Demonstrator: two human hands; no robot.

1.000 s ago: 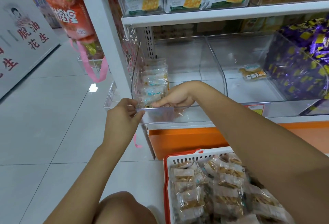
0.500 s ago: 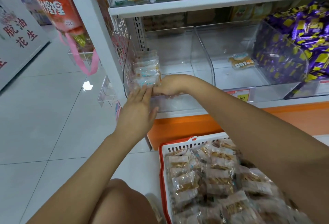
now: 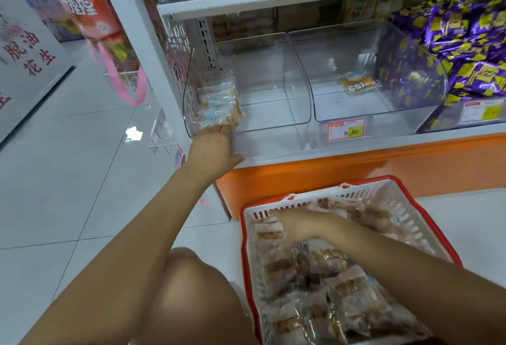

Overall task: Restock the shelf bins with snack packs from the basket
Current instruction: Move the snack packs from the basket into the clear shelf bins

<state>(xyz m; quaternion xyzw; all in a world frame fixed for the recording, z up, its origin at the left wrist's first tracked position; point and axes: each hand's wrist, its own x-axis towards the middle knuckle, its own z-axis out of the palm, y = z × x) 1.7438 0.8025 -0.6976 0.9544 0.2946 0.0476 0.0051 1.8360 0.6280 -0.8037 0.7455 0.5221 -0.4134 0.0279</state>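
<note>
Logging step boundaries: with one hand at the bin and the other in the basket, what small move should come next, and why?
Probably the right hand should curl its fingers round a few snack packs in the basket and lift them. It rests on them with no clear grip, while the left hand steadies the row of packs in the mostly bare left bin.

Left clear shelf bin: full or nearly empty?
Mostly empty. One row of snack packs stands against the left wall of the bin, where the left hand touches it; the rest of its floor is bare.
</note>
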